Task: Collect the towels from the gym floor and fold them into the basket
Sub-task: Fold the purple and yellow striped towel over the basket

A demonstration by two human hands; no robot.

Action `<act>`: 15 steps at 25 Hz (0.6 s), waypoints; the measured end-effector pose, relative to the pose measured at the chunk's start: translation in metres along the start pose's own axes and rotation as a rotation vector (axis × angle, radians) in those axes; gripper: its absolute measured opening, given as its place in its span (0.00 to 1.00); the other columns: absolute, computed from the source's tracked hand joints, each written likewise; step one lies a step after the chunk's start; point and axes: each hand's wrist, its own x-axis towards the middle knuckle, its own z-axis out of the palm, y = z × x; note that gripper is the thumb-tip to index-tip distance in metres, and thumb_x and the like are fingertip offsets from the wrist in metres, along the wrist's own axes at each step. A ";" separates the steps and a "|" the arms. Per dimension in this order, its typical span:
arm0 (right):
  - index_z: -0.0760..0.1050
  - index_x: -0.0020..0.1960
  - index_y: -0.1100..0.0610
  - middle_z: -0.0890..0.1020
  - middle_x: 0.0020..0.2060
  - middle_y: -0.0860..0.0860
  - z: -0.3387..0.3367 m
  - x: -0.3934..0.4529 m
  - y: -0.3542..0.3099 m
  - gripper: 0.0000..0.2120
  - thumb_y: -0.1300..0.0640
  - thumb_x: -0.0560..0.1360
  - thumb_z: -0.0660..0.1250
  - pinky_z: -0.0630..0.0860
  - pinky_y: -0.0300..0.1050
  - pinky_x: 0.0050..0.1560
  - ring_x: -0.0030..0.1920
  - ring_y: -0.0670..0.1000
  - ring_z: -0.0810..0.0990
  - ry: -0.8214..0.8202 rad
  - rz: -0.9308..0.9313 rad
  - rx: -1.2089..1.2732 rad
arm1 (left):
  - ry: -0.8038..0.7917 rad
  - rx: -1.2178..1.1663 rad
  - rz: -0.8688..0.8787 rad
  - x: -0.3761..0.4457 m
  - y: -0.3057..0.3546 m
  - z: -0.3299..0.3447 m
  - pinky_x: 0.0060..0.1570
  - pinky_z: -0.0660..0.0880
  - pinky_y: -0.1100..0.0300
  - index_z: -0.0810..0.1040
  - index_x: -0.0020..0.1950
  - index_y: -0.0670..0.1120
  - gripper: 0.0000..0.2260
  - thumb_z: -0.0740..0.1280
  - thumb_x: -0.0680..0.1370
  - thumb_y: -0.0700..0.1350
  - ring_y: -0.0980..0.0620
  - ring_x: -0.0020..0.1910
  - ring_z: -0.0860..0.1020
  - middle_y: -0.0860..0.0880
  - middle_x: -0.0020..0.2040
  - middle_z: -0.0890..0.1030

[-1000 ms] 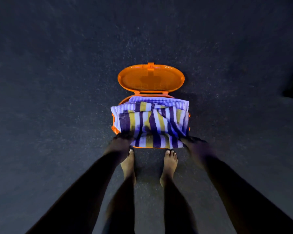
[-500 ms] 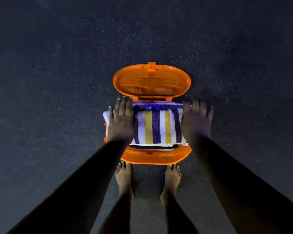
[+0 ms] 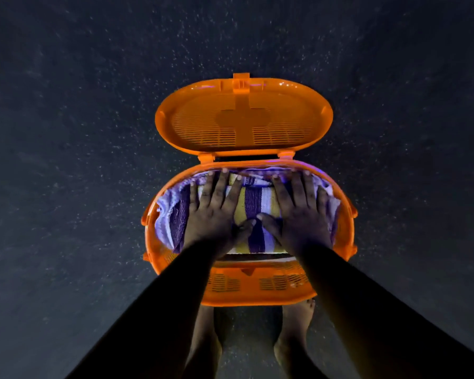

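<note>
dark speckled floor (image 3: pixel 80 160) fills the whole view, with an orange plastic basket (image 3: pixel 257 292) standing on it in the middle. the basket is oval, its near wall slotted, and its hinged lid (image 3: pixel 244 116) is swung up and back on the far side, showing a slotted inner face and a latch tab at the top edge. two dark sleeves (image 3: pixel 153 310) reach in from the bottom corners toward the basket.

inside the basket lies a folded striped towel (image 3: pixel 253 203) in purple, white and yellow, filling most of the opening; its looser purple-and-white edges bunch against the left and right walls. the left hand (image 3: pixel 214 212) lies flat on the left part of the towel, fingers straight and spread, fingertips near the far rim. the right hand (image 3: pixel 301 212) lies flat on the right part in the same way, fingers straight and pointing to the far rim. both press on the cloth without curling round it, and the two thumbs nearly meet over a purple stripe at the middle.

bare feet (image 3: pixel 296 332) stand on the floor just behind the basket's near wall, partly hidden by it and the arms.
</note>
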 end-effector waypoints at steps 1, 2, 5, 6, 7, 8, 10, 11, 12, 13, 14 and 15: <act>0.53 0.82 0.47 0.60 0.80 0.59 0.009 0.002 0.001 0.42 0.26 0.75 0.53 0.54 0.70 0.75 0.80 0.63 0.54 0.023 -0.008 0.007 | 0.031 -0.011 -0.005 0.002 -0.004 0.008 0.77 0.47 0.33 0.48 0.83 0.51 0.45 0.59 0.74 0.72 0.40 0.82 0.50 0.45 0.83 0.52; 0.53 0.82 0.48 0.60 0.80 0.58 0.017 0.004 0.004 0.42 0.27 0.75 0.53 0.53 0.69 0.75 0.80 0.63 0.54 0.052 -0.020 0.009 | 0.051 -0.014 -0.002 0.004 -0.008 0.015 0.77 0.47 0.33 0.49 0.83 0.51 0.46 0.60 0.73 0.72 0.39 0.82 0.52 0.44 0.83 0.54; 0.53 0.82 0.47 0.61 0.80 0.58 0.022 0.006 0.009 0.42 0.26 0.74 0.53 0.53 0.68 0.74 0.80 0.63 0.56 0.070 -0.058 0.046 | 0.067 -0.023 0.023 0.004 -0.012 0.018 0.77 0.47 0.33 0.52 0.83 0.52 0.46 0.60 0.72 0.74 0.38 0.81 0.54 0.45 0.83 0.56; 0.53 0.82 0.47 0.60 0.80 0.57 0.021 0.007 0.009 0.42 0.26 0.74 0.53 0.53 0.68 0.74 0.80 0.63 0.56 0.067 -0.056 0.050 | 0.052 -0.014 0.024 0.004 -0.012 0.017 0.77 0.47 0.33 0.52 0.83 0.52 0.46 0.59 0.72 0.74 0.38 0.81 0.54 0.45 0.83 0.56; 0.53 0.81 0.47 0.60 0.80 0.57 0.017 0.009 0.008 0.42 0.26 0.74 0.53 0.54 0.68 0.74 0.80 0.63 0.56 0.027 -0.044 0.052 | 0.036 -0.002 0.027 0.005 -0.013 0.018 0.77 0.47 0.33 0.53 0.83 0.52 0.46 0.59 0.72 0.74 0.38 0.81 0.54 0.45 0.83 0.56; 0.54 0.81 0.46 0.60 0.80 0.57 0.013 0.008 0.006 0.42 0.26 0.74 0.53 0.55 0.68 0.74 0.80 0.62 0.56 0.022 -0.034 0.041 | 0.014 -0.005 0.021 0.005 -0.013 0.012 0.77 0.48 0.33 0.52 0.83 0.52 0.45 0.59 0.73 0.74 0.39 0.81 0.54 0.45 0.83 0.56; 0.55 0.82 0.46 0.61 0.79 0.57 0.000 0.010 0.002 0.41 0.26 0.74 0.53 0.57 0.68 0.73 0.79 0.62 0.58 -0.015 -0.020 0.001 | -0.048 -0.025 -0.011 0.010 -0.010 -0.001 0.77 0.47 0.34 0.49 0.83 0.53 0.45 0.57 0.73 0.73 0.40 0.82 0.52 0.46 0.83 0.54; 0.55 0.82 0.46 0.62 0.79 0.57 -0.012 0.009 -0.003 0.41 0.26 0.75 0.52 0.58 0.68 0.72 0.79 0.62 0.58 -0.076 -0.009 -0.017 | -0.097 -0.015 -0.028 0.009 -0.007 -0.010 0.78 0.47 0.35 0.46 0.83 0.54 0.44 0.56 0.73 0.73 0.41 0.82 0.51 0.46 0.83 0.53; 0.55 0.82 0.46 0.62 0.79 0.57 -0.027 0.004 -0.008 0.41 0.26 0.75 0.51 0.58 0.69 0.72 0.78 0.63 0.59 -0.140 0.007 -0.025 | -0.141 -0.025 -0.040 0.006 -0.004 -0.029 0.78 0.46 0.36 0.44 0.83 0.54 0.44 0.53 0.73 0.73 0.42 0.82 0.50 0.47 0.84 0.52; 0.55 0.82 0.46 0.61 0.79 0.57 -0.042 0.002 -0.013 0.41 0.26 0.75 0.49 0.57 0.70 0.72 0.78 0.63 0.59 -0.174 0.014 -0.036 | -0.207 -0.047 -0.049 0.006 -0.004 -0.049 0.78 0.45 0.37 0.43 0.83 0.55 0.44 0.51 0.73 0.74 0.43 0.82 0.48 0.48 0.84 0.50; 0.55 0.82 0.47 0.61 0.80 0.57 -0.055 -0.002 -0.015 0.42 0.26 0.74 0.48 0.56 0.71 0.72 0.78 0.63 0.58 -0.198 0.031 -0.045 | -0.266 -0.074 -0.059 0.007 -0.003 -0.067 0.79 0.44 0.38 0.42 0.83 0.55 0.44 0.51 0.73 0.74 0.44 0.82 0.47 0.48 0.84 0.49; 0.54 0.82 0.48 0.59 0.80 0.57 -0.078 -0.004 -0.017 0.42 0.26 0.75 0.48 0.54 0.72 0.73 0.79 0.63 0.57 -0.216 0.024 -0.046 | -0.309 -0.087 -0.048 0.005 0.001 -0.089 0.79 0.43 0.40 0.42 0.83 0.55 0.43 0.52 0.74 0.74 0.44 0.83 0.46 0.48 0.84 0.48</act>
